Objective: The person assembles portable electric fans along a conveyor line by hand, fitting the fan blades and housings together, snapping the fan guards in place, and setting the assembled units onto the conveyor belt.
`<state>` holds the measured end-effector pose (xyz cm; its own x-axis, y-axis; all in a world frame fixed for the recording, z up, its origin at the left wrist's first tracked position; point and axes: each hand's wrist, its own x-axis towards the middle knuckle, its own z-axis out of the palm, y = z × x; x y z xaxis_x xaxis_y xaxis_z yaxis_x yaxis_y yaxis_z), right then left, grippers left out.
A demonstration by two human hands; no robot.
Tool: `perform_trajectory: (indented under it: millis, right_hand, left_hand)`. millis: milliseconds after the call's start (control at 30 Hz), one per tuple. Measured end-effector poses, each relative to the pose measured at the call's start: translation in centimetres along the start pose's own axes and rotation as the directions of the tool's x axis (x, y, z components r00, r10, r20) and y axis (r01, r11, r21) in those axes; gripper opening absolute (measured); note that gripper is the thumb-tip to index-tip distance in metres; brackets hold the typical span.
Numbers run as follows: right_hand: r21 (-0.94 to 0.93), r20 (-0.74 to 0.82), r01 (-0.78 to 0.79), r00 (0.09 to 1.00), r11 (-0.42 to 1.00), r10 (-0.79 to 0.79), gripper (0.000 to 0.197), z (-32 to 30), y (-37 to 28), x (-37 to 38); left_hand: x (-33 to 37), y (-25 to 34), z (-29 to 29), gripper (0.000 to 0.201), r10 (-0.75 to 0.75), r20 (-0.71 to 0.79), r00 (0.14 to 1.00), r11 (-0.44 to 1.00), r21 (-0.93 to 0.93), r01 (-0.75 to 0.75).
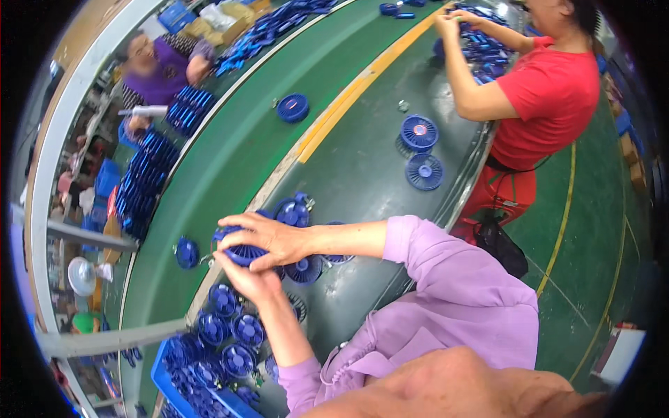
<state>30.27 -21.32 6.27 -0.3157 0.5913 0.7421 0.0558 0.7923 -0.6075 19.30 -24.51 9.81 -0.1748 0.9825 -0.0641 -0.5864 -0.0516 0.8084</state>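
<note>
In front of me, near the edge between the dark bench and the green belt, both my hands hold a round blue fan head with a slatted guard [242, 254]. My right hand [275, 238] lies over its top with the fingers bent round it. From below, my left hand [252, 282] supports it, palm up, and the fingers partly hide it. More blue fan heads [291, 212] lie just beyond my right hand, and another fan guard [304, 269] sits under my right wrist. Several small fan heads [237, 359] are heaped beside my left forearm.
A blue bin [162, 369] full of blue parts stands at lower left, near a grey metal bar [118, 340]. The green conveyor belt [230, 150] carries a few fan heads [293, 108]. Two fan guards [424, 171] lie farther along the bench. Co-workers handle blue parts at far right and far left.
</note>
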Motion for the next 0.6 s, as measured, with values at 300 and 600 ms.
perform_trajectory:
  millis: [300,600]
  right_hand:
    - [0.118,-0.051,-0.153,0.986,0.981,0.16,0.055,2.1,0.1,-0.5]
    - [-0.394,-0.147,-0.197,0.978,0.898,0.15,0.052,-7.6,6.9,5.7]
  left_hand:
    - [2.4,-2.8,-4.3,0.037,0.337,0.06,0.94,0.87,0.362,-0.335]
    - [9.5,1.3,-7.0,0.036,0.182,0.183,0.966,0.572,0.779,-0.256]
